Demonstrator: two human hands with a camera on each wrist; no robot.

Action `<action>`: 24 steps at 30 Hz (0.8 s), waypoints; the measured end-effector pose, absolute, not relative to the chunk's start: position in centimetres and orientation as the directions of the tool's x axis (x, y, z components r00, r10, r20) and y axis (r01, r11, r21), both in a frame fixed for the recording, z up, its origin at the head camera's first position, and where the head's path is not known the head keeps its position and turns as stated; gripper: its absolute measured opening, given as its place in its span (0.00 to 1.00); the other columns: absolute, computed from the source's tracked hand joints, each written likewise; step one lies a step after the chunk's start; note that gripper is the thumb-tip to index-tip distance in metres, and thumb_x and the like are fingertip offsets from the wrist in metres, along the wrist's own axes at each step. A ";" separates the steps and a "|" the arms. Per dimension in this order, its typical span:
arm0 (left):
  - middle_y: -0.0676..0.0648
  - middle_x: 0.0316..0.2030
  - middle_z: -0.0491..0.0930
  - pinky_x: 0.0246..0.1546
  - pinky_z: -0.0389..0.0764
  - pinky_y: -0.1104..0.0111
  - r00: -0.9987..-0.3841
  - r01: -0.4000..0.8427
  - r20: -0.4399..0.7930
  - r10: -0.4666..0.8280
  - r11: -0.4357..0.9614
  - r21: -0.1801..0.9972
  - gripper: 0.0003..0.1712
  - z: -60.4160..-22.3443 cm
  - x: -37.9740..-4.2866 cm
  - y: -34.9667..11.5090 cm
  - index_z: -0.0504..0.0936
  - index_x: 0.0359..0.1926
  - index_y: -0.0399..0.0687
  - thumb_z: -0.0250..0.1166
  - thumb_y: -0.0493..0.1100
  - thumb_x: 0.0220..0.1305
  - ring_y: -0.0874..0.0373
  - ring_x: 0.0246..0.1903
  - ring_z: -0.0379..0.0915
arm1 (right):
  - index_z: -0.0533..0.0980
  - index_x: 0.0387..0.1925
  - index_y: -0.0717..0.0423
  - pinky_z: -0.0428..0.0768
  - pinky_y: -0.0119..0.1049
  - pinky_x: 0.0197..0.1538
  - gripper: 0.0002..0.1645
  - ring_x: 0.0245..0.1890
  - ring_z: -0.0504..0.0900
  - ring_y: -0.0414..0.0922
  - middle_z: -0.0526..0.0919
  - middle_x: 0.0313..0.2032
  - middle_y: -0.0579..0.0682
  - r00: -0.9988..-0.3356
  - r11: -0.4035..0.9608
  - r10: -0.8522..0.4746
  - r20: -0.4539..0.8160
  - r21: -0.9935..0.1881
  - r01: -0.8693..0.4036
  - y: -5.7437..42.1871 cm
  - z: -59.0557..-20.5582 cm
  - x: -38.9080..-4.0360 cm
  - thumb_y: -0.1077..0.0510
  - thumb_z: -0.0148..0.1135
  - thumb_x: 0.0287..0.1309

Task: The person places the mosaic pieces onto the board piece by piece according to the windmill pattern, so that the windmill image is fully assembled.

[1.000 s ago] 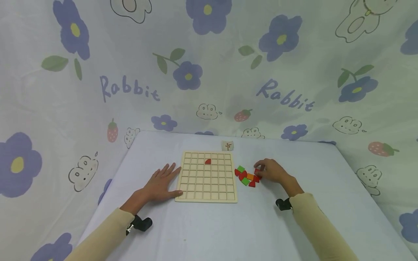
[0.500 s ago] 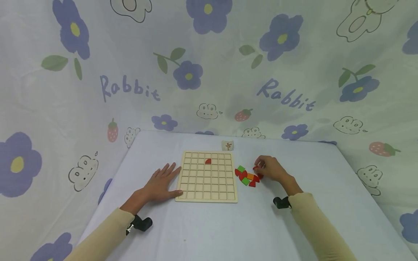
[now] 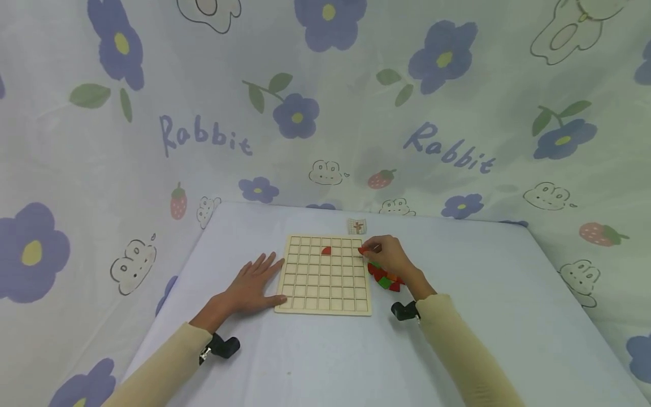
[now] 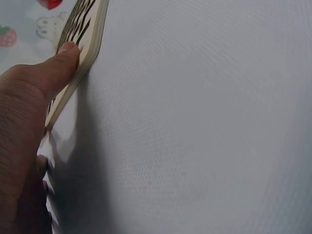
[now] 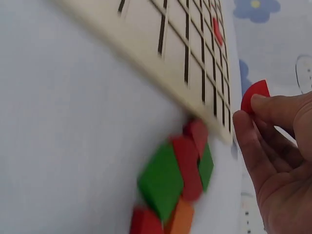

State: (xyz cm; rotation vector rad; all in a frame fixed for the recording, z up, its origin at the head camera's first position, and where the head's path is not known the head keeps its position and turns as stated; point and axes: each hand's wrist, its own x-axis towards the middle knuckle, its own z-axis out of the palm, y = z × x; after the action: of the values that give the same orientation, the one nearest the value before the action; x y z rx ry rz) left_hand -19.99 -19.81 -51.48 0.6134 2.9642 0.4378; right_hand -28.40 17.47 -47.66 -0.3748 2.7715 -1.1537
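Observation:
A pale wooden grid board (image 3: 322, 288) lies flat on the white-covered table. One red quarter-circle piece (image 3: 326, 251) sits in a cell of its second row from the back. My left hand (image 3: 252, 287) is spread at the board's left edge, its thumb (image 4: 66, 61) resting on the near left corner. Between thumb and fingers, my right hand (image 3: 390, 255) pinches another red quarter-circle piece (image 5: 255, 96) over the board's far right corner. Below that hand lies a pile of pieces: a green square (image 5: 163, 178), an orange piece (image 5: 180, 217) and several red ones, partly covered in the head view.
A small checked card or packet (image 3: 357, 226) with a brown figure lies behind the board's far right corner. Patterned cloth (image 3: 325, 113) with flowers and rabbits rises behind the table. Dark wrist cameras stick out from both sleeves.
My right hand has lifted a red quarter-circle piece from the pile and moved left to the board's right edge. My left hand has stayed on the board's left side.

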 end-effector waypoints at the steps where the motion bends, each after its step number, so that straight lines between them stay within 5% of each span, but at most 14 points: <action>1: 0.39 0.76 0.47 0.69 0.43 0.41 -0.916 0.377 -0.021 0.400 0.880 0.289 0.58 -51.5 -20.0 -19.8 0.53 0.77 0.49 0.58 0.76 0.57 0.40 0.74 0.37 | 0.84 0.44 0.55 0.84 0.36 0.40 0.10 0.38 0.81 0.45 0.84 0.41 0.48 -0.960 0.659 -0.282 -0.001 -0.727 -0.192 16.9 -47.7 -28.4 0.61 0.68 0.61; 11: 0.40 0.76 0.46 0.70 0.42 0.41 -0.918 0.377 -0.001 0.397 0.871 0.316 0.57 -51.7 -20.1 -19.7 0.53 0.77 0.50 0.57 0.77 0.57 0.40 0.74 0.36 | 0.85 0.38 0.56 0.82 0.34 0.35 0.07 0.30 0.82 0.41 0.84 0.31 0.45 -0.933 0.576 -0.353 0.070 -0.770 -0.275 11.9 -49.2 -28.2 0.61 0.71 0.57; 24: 0.44 0.77 0.44 0.71 0.39 0.44 -0.920 0.375 0.011 0.392 0.871 0.317 0.56 -52.2 -19.8 -20.0 0.52 0.78 0.53 0.55 0.78 0.58 0.43 0.75 0.34 | 0.85 0.37 0.52 0.81 0.35 0.37 0.05 0.33 0.81 0.40 0.84 0.34 0.43 -0.936 0.618 -0.347 0.061 -0.735 -0.277 9.6 -50.2 -28.2 0.57 0.71 0.59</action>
State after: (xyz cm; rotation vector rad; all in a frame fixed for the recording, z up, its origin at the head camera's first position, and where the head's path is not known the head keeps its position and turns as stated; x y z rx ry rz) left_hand -19.79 -20.02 -52.15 0.6122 2.9868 0.4895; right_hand -28.24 9.64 -50.18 -0.5315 2.7469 -1.2253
